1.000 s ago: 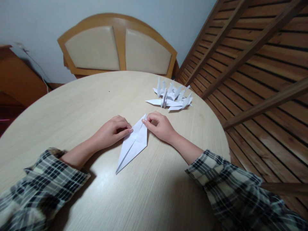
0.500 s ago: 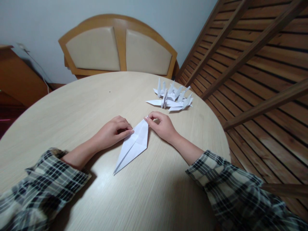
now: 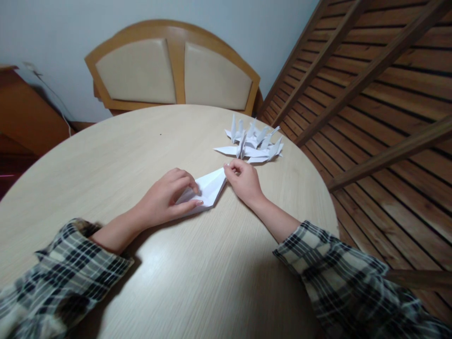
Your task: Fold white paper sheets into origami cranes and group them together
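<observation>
A folded sheet of white paper, narrow and pointed, lies at the middle of the table. My right hand is closed, pinching the paper's far right tip between thumb and fingers. Over the paper's left part rests my left hand, its thumb and forefinger apart and touching the top surface. That hand hides the paper's left end. Just beyond my right hand stands a cluster of several white origami cranes.
The round light wood table fills the lower view. A chair back with cream panels stands behind it. On the right rises a slatted wooden partition. A brown wooden cabinet is at the left, near a cable.
The paper has turned, its near point swinging left beneath my left hand. My right hand has moved slightly right with the tip. My left thumb and forefinger have spread over the paper.
</observation>
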`<state>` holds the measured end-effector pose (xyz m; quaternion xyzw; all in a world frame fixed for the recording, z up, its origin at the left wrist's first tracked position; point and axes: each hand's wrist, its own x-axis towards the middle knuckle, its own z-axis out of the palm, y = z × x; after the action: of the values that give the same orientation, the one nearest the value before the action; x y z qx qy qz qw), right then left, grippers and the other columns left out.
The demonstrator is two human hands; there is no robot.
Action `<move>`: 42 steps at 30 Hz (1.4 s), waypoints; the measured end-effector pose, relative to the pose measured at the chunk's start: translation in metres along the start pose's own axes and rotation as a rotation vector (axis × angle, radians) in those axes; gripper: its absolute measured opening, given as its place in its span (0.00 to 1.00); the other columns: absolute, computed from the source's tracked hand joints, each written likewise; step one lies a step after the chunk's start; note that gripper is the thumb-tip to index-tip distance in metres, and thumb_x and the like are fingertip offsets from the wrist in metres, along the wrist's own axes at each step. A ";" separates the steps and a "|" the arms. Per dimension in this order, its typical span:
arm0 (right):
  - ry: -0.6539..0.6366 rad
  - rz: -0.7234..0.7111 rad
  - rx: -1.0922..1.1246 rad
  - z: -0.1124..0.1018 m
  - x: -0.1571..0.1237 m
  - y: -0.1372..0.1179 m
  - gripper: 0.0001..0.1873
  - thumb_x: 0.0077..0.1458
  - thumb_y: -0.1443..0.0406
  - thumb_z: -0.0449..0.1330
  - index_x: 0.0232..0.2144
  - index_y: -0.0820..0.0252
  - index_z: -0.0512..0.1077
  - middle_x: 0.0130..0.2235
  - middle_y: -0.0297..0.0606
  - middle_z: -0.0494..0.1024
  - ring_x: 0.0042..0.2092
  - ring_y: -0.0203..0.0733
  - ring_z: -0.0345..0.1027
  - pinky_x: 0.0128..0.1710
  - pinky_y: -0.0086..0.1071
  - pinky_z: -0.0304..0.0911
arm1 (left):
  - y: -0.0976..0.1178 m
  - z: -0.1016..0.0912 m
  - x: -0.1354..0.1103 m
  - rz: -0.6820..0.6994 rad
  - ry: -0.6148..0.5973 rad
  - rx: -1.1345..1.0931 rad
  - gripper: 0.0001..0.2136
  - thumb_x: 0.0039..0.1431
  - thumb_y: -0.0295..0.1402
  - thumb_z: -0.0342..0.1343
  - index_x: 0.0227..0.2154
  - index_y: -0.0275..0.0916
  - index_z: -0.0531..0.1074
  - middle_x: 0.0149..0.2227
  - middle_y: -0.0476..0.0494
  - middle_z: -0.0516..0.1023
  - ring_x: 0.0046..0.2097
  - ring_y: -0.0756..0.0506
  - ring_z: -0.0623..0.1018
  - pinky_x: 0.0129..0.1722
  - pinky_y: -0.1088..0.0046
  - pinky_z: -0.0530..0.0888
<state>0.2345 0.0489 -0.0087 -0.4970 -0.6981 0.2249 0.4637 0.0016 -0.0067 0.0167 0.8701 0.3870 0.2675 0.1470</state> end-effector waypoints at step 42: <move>-0.542 -0.477 -0.331 -0.015 -0.014 -0.018 0.11 0.56 0.70 0.55 0.38 0.56 0.76 0.43 0.38 0.78 0.48 0.46 0.66 0.49 0.41 0.51 | -0.021 0.007 -0.004 0.039 -0.054 0.118 0.14 0.67 0.42 0.54 0.40 0.36 0.76 0.39 0.38 0.77 0.43 0.39 0.75 0.42 0.63 0.72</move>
<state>0.2397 0.0268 0.0066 -0.3115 -0.9179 0.1181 0.2156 -0.0094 0.0040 -0.0001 0.8915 0.3809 0.2234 0.1009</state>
